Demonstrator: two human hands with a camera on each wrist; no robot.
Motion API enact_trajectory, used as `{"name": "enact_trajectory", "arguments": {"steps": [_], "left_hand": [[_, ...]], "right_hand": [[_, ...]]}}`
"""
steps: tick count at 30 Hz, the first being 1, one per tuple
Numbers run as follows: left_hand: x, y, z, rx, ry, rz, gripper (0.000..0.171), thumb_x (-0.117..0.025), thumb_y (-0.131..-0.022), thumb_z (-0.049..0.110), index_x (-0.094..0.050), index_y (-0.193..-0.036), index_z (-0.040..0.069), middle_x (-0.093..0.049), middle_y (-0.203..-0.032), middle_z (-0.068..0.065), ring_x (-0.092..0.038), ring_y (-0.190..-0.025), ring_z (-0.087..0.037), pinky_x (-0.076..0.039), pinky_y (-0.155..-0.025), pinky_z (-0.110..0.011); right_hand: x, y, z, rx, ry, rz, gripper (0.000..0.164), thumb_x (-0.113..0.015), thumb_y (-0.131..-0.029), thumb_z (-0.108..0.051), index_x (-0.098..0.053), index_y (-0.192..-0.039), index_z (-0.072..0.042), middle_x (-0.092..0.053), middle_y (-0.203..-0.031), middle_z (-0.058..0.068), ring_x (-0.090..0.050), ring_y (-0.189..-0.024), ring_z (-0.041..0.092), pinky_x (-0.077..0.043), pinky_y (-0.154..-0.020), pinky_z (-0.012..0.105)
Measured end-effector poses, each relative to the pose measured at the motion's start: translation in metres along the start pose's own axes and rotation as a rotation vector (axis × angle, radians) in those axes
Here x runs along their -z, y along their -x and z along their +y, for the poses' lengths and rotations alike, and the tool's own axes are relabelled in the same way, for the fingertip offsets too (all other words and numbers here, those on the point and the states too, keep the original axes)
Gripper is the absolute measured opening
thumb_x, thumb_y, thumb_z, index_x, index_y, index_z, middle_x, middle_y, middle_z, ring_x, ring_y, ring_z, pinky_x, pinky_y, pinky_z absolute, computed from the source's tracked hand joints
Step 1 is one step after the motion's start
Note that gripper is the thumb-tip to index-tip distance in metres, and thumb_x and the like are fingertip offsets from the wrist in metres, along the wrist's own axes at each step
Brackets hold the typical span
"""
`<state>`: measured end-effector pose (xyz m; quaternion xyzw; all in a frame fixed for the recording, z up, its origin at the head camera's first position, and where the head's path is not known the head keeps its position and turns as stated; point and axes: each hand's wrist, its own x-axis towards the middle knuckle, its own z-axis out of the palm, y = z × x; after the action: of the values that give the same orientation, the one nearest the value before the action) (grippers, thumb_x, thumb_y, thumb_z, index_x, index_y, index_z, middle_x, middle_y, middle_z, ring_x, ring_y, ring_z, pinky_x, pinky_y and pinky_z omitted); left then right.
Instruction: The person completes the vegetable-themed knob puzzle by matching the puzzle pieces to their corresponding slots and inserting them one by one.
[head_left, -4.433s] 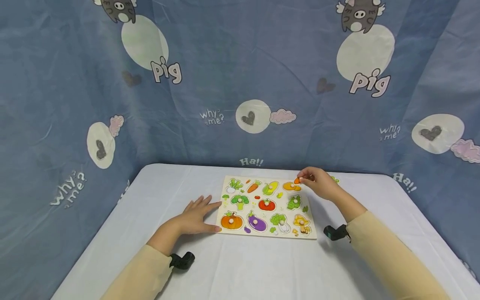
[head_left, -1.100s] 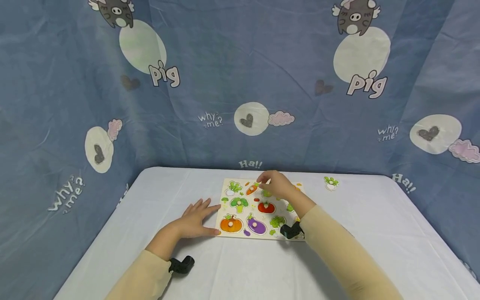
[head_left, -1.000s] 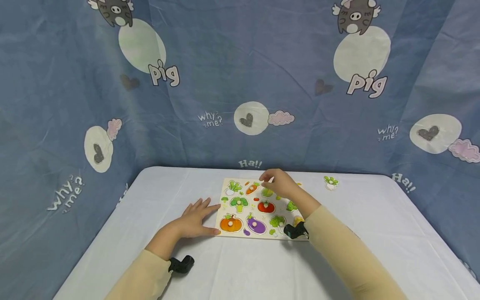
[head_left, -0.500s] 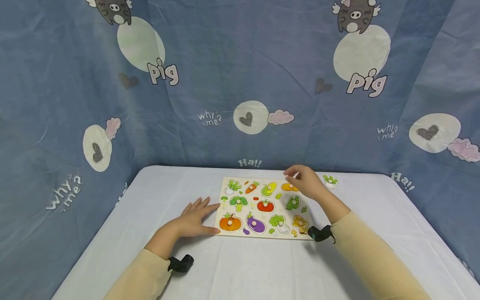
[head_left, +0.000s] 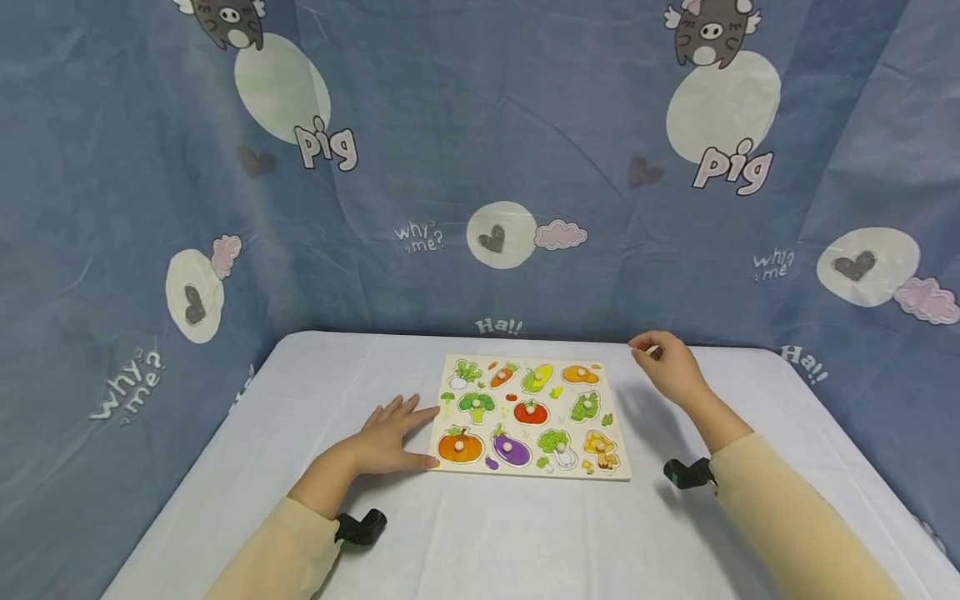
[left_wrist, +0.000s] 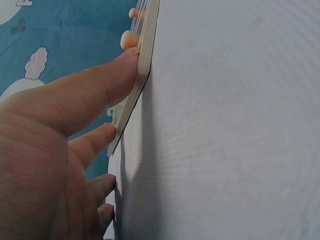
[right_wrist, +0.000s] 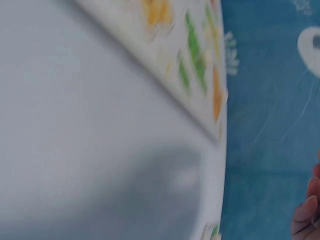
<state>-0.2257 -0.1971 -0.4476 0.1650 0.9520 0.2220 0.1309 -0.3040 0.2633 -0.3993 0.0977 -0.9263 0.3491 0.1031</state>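
A wooden peg puzzle board (head_left: 562,410) with vegetable pieces and small round knobs lies on the table. My left hand (head_left: 386,437) is spread at its left side, the thumb resting on the front left corner and the index fingertip at the edge. My right hand (head_left: 671,369) hovers right of the board's back right corner, fingers loosely bent, holding nothing visible. Below it, a loose white-and-green turnip piece (right_wrist: 215,232) lies on the table, partly cut off in the right wrist view. In the head view the right hand covers most of that piece.
The table has a white cloth (head_left: 517,542). A blue patterned curtain (head_left: 420,125) hangs behind and at the sides. Black wrist cameras are strapped at both sleeves, the right one (head_left: 686,473) standing off above the cloth.
My right hand set an orange piece it held down on the board, moved left over the carrot and corn, then went right, past the board's edge to the turnip piece. The left hand stayed.
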Motion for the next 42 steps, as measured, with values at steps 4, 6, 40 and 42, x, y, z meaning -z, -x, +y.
{"name": "enact_trajectory", "arguments": {"steps": [4, 6, 40, 42], "left_hand": [[0.001, 0.000, 0.001, 0.004, 0.006, -0.007, 0.089, -0.075, -0.080, 0.058, -0.042, -0.154, 0.020, -0.019, -0.164, -0.020, -0.006, -0.151, -0.045, -0.003, -0.120, -0.062], [0.002, 0.001, 0.001, 0.005, 0.006, -0.008, 0.089, -0.075, -0.081, 0.057, -0.041, -0.154, 0.020, -0.019, -0.164, -0.020, -0.006, -0.151, -0.045, -0.003, -0.120, -0.062], [-0.003, -0.001, -0.002, 0.027, 0.004, 0.007, 0.088, -0.076, -0.080, 0.057, -0.042, -0.154, 0.023, -0.019, -0.165, -0.016, -0.005, -0.152, -0.041, -0.002, -0.121, -0.060], [-0.002, -0.001, -0.002, 0.025, 0.006, 0.008, 0.087, -0.076, -0.080, 0.056, -0.043, -0.154, 0.023, -0.019, -0.165, -0.016, -0.005, -0.152, -0.041, -0.002, -0.121, -0.060]], "right_hand": [[0.008, 0.000, 0.017, -0.010, 0.010, 0.006, 0.022, -0.059, -0.101, -0.016, -0.067, -0.113, 0.000, -0.059, -0.106, 0.017, -0.052, -0.077, 0.022, -0.046, -0.057, 0.031], [0.011, 0.000, 0.025, -0.021, 0.013, 0.008, 0.022, -0.059, -0.101, -0.015, -0.067, -0.114, 0.001, -0.059, -0.106, 0.017, -0.052, -0.077, 0.022, -0.046, -0.056, 0.030], [-0.010, -0.029, 0.089, -0.221, 0.050, -0.126, 0.028, -0.058, -0.098, -0.008, -0.058, -0.118, 0.011, -0.059, -0.109, 0.027, -0.054, -0.103, 0.041, -0.043, -0.093, 0.054], [-0.010, -0.031, 0.088, -0.238, 0.066, -0.134, 0.027, -0.058, -0.098, -0.007, -0.058, -0.118, 0.011, -0.059, -0.107, 0.026, -0.054, -0.101, 0.039, -0.044, -0.091, 0.053]]}}
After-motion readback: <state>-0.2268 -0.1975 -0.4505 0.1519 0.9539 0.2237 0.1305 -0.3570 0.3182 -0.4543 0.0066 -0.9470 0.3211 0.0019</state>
